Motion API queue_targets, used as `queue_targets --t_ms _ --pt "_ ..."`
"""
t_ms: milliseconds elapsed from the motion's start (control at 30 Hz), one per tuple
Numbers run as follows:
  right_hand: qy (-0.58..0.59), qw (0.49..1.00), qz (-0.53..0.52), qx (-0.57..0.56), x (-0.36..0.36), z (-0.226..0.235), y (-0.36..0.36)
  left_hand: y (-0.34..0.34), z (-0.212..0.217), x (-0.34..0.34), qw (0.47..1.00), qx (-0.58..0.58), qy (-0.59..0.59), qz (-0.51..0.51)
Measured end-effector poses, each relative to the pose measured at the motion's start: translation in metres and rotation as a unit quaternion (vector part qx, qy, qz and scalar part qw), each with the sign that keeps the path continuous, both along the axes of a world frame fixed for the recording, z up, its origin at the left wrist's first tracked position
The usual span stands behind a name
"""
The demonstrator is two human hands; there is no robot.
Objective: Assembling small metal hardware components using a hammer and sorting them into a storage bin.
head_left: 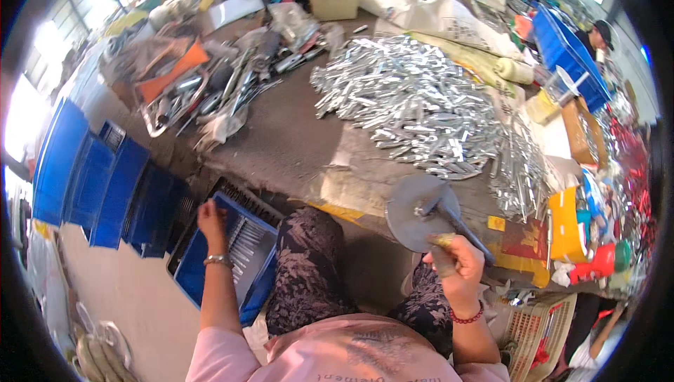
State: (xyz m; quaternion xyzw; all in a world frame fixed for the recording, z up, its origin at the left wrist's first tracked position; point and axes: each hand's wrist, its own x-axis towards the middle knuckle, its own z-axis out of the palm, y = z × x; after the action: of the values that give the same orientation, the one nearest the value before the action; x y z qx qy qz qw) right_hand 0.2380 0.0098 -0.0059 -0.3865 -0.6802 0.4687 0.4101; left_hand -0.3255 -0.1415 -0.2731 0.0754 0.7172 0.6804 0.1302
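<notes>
My left hand (212,220) hangs over a blue bin (261,269) that stands low beside my left leg. Slim silver metal pieces (246,241) lie side by side in that bin. The fingers of this hand are small and blurred, so their grip does not show. At the table's near edge, my right hand (461,269) is raised with its fingers drawn together. Yellow and dark coverings show at its fingertips; anything pinched there is too small to make out. Just beyond it is a round grey disc (411,217) with a bar-like arm (460,224) across it.
A large heap of shiny metal pieces (414,101) covers the table's middle. Bagged metal parts (225,87) lie at the far left. Stacked blue bins (105,178) stand left; a yellow box (567,224), a red-and-green container (604,262) and a basket (537,326) are right.
</notes>
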Motion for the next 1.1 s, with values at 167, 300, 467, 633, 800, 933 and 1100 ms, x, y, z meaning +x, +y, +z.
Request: queue_targets --t_ms 167,300,467,633,800,933,1100 --pt "-0.016 1.0 0.013 0.022 0.012 0.003 0.005 0.096 0.225 0.115 0.96 0.076 0.251 -0.102" --pt "0.038 0.999 -0.012 0.012 0.012 0.001 0.001 0.17 0.301 0.213 0.856 0.05 0.382 -0.345" --pt "-0.033 0.985 -0.005 0.172 0.002 -0.004 0.008 0.232 0.291 0.25 0.77 -0.07 0.487 -0.407" --pt "-0.018 0.983 -0.005 0.181 0.004 -0.002 0.006 0.267 0.273 0.253 0.78 -0.066 0.44 -0.44" --pt "-0.014 0.985 0.002 0.173 0.004 -0.008 0.005 0.282 0.251 0.228 0.775 -0.051 0.44 -0.451" --pt "-0.042 0.986 0.006 0.163 0.01 -0.01 0.006 0.277 0.266 0.242 0.788 -0.1 0.342 -0.502" --pt "-0.008 0.978 0.022 0.207 0.018 -0.014 0.005 0.248 0.283 0.256 0.805 -0.116 0.219 -0.539"
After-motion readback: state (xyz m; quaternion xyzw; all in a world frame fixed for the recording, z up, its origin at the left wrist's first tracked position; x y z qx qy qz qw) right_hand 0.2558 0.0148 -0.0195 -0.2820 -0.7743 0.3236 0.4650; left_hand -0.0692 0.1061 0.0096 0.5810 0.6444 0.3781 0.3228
